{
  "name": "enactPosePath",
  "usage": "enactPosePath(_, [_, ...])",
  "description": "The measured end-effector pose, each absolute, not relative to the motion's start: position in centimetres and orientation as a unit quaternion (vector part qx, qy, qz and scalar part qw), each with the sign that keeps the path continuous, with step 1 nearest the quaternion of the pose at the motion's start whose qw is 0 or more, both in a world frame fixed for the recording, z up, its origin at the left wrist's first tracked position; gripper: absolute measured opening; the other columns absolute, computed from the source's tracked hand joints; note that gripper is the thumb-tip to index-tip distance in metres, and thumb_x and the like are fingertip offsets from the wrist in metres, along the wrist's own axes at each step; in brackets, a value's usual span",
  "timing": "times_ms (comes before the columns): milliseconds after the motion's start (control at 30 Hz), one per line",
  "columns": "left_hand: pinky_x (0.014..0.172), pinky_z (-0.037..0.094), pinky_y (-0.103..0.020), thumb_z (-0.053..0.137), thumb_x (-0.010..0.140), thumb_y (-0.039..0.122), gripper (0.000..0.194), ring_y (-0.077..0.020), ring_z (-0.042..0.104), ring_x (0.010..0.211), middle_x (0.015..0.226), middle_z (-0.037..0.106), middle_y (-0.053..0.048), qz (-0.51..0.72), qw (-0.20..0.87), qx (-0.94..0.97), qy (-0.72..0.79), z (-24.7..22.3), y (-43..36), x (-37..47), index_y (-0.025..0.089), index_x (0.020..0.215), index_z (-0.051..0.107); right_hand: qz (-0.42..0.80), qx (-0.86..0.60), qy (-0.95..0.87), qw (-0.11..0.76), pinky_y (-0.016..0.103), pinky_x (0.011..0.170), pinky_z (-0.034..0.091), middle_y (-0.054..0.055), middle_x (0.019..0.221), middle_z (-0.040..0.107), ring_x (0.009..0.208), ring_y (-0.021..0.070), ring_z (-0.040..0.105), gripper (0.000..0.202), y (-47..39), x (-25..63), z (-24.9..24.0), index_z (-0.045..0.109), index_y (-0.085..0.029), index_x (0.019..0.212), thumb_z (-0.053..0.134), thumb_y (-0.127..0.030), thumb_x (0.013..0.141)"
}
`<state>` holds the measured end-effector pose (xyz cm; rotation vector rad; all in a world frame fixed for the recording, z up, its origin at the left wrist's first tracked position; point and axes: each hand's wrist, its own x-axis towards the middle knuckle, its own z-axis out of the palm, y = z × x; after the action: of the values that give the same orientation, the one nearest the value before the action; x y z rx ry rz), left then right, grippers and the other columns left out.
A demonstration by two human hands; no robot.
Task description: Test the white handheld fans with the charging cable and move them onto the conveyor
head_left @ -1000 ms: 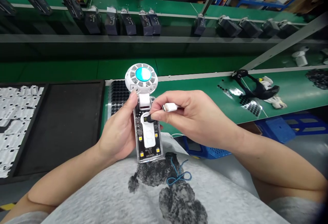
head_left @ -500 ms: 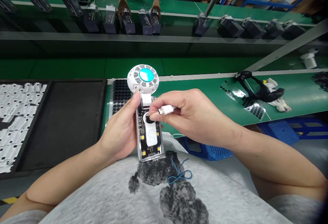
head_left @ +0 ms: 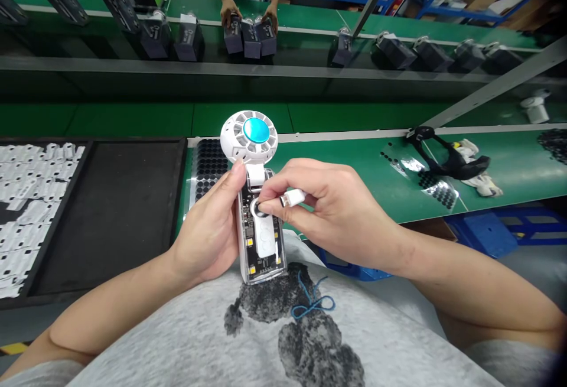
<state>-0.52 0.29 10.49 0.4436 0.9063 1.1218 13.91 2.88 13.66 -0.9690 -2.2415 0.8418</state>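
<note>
My left hand (head_left: 210, 224) is wrapped round the handle of a small handheld fan (head_left: 266, 239), thumb near its neck. The fan has a round white head with a shiny blue centre and a clear handle showing a black circuit board and a white panel. My right hand (head_left: 328, 215) is closed, thumb and forefinger pinching at a black round spot (head_left: 261, 208) inside the panel's white ring. Whether that spot is a loose sticker is hard to tell. A white USB cable plug (head_left: 293, 198) is held in the same hand, apart from the fan.
A sheet of black round stickers (head_left: 210, 165) lies behind my left hand. At left stands a black tray (head_left: 128, 215) beside white parts (head_left: 35, 210). A black strap-like item (head_left: 460, 162) lies right. Across, a co-worker's hands (head_left: 230, 12) touch dark boxes (head_left: 251, 41). A blue stool (head_left: 482, 230) stands below.
The fan has shifted slightly right and tilted a little, my right hand moving with it. Across the bench, the co-worker has slid a dark box rightward against two others.
</note>
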Motion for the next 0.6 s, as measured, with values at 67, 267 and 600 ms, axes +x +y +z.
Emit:
enactPosePath(67, [0.081, 0.053, -0.034, 0.044, 0.088, 0.036, 0.027, -0.0254, 0.059, 0.102, 0.09, 0.068, -0.003, 0.506, 0.73, 0.2, 0.415, 10.57, 0.25, -0.54, 0.021, 0.101, 0.063, 0.313, -0.359, -0.834, 0.28, 0.022, 0.059, 0.04, -0.003, 0.073, 0.061, 0.068, 0.0104, 0.055, 0.009, 2.8, 13.91, 13.66, 0.062, -0.019, 0.075, 0.062, -0.011, 0.078])
enactPosePath(267, [0.081, 0.053, -0.032, 0.044, 0.088, 0.034, 0.026, -0.0239, 0.06, 0.102, 0.091, 0.067, -0.002, 0.516, 0.724, 0.204, 0.411, 10.56, 0.04, -0.66, 0.021, 0.1, 0.063, 0.319, -0.363, -0.827, 0.286, 0.023, 0.062, 0.041, -0.003, 0.073, 0.059, 0.071, 0.0115, 0.055, 0.008, 2.56, 13.77, 13.74, 0.061, -0.019, 0.074, 0.064, -0.012, 0.077])
enactPosePath(600, [0.084, 0.051, -0.03, 0.045, 0.089, 0.035, 0.026, -0.0218, 0.061, 0.099, 0.092, 0.066, -0.002, 0.524, 0.738, 0.201, 0.374, 10.43, -0.12, -0.53, 0.02, 0.102, 0.061, 0.363, -0.367, -0.8, 0.306, 0.023, 0.063, 0.041, -0.004, 0.069, 0.051, 0.069, 0.0106, 0.051, 0.014, 2.32, 13.7, 13.14, 0.055, -0.018, 0.07, 0.065, -0.011, 0.076])
